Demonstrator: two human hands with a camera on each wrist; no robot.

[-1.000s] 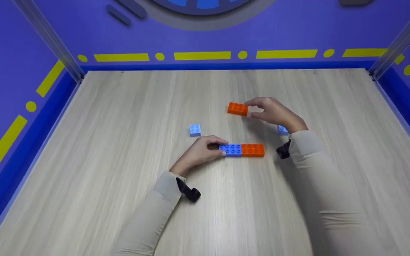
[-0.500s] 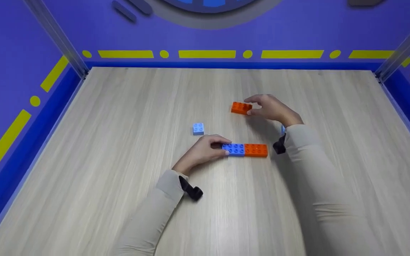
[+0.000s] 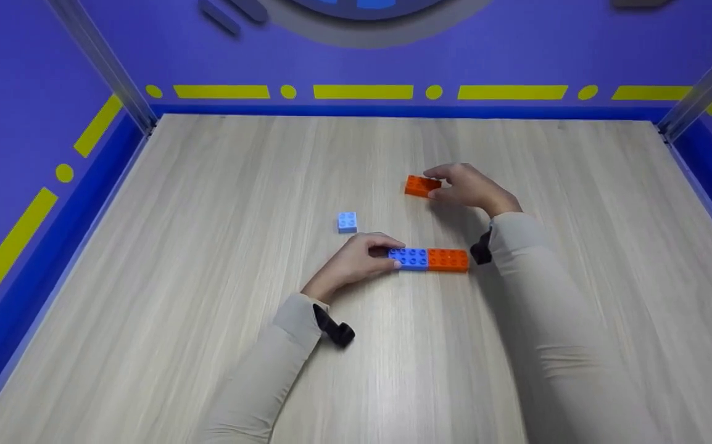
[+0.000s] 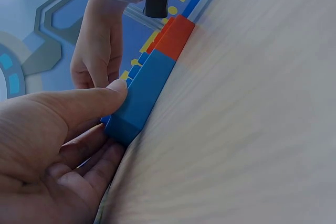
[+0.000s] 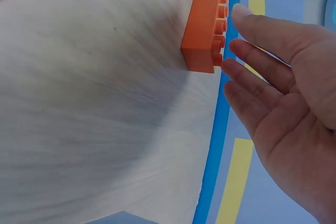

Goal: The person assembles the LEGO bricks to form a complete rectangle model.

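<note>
My left hand (image 3: pixel 356 262) pinches the left end of a blue toy building brick (image 3: pixel 413 259) between thumb and fingers. In the left wrist view the thumb presses along the side of this blue brick (image 4: pixel 144 95). An orange brick (image 3: pixel 448 260) sits end to end with it, making a straight row on the table. Farther back lies another orange brick (image 3: pixel 416 186), studs up. My right hand (image 3: pixel 473 188) hovers at its right end, thumb and fingers spread. The right wrist view shows the fingertips (image 5: pixel 241 11) just above the studs of that orange brick (image 5: pixel 202 30), not gripping it.
A small light blue brick (image 3: pixel 347 222) stands behind my left hand. In the right wrist view a pale blue corner (image 5: pixel 123 217) shows at the bottom edge. Blue walls with yellow stripes (image 3: pixel 362 92) bound the wooden table (image 3: pixel 220 203).
My right hand has moved left over the right end of the far orange brick. The light blue brick on the right has become hidden behind the right wrist. My left hand keeps its pinch.
</note>
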